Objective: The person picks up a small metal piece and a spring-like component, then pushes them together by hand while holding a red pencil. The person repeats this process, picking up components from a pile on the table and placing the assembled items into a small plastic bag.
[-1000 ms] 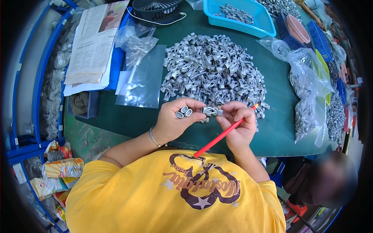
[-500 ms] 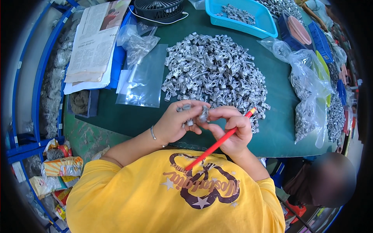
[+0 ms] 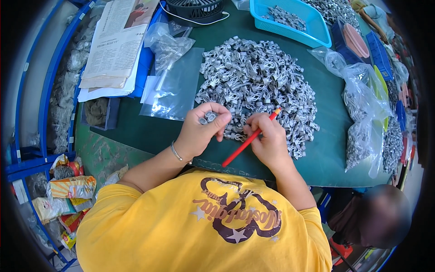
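The left hand curls inward, its thumb and fingers pressed together around a small cluster of grey metal loop fittings, whose oval open ends show above the thumb. Just to the right of that grip and apart from it, the right hand keeps a red pencil pinched among its bent fingers, the yellowish end pointing away from the body and the long red end slanting back toward the gap between the hands. The right fingertips are at the near edge of a large heap of metal fittings; whether they also pinch a fitting, I cannot tell.

The heap spreads out directly ahead of both hands on the green tabletop. Ahead and to the left of the left grip lies a flat clear plastic bag, with a folded newspaper beyond it. A grey-blue bin is well to the left of that hand, and a silver bracelet circles its wrist. Beyond the heap, farther from the grips, are a black fan and a light-blue plastic basket containing more fittings. Well to the right of the right hand is a filled transparent bag.
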A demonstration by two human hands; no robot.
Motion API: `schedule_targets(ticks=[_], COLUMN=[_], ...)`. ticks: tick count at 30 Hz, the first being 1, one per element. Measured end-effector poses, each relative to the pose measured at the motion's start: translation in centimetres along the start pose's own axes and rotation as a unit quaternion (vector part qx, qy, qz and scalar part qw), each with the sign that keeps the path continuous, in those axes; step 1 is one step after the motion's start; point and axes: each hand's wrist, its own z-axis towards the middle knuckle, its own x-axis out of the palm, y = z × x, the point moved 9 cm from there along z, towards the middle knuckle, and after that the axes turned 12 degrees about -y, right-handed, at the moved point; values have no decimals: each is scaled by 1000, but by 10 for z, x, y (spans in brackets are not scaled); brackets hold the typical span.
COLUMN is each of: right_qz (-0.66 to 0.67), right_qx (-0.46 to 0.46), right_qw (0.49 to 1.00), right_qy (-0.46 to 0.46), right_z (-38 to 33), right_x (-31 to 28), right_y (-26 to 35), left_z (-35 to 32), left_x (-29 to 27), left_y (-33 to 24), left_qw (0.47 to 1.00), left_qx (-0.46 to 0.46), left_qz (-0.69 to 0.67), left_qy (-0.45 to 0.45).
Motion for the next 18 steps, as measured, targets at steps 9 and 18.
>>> schedule_targets(ticks=[9,18], right_qz=[375,440], right_qx=[300,378], right_qw=[874,813], right_qy=[-76,-42], right_z=[-12,-26], right_x=[-12,1], right_y=[-33,-36], left_z=[-17,-17], left_x=[28,25], left_y=[-35,-33], left_qw=[911,932], left_qx=[308,276], left_qz=[266,230], left_qy=[62,54])
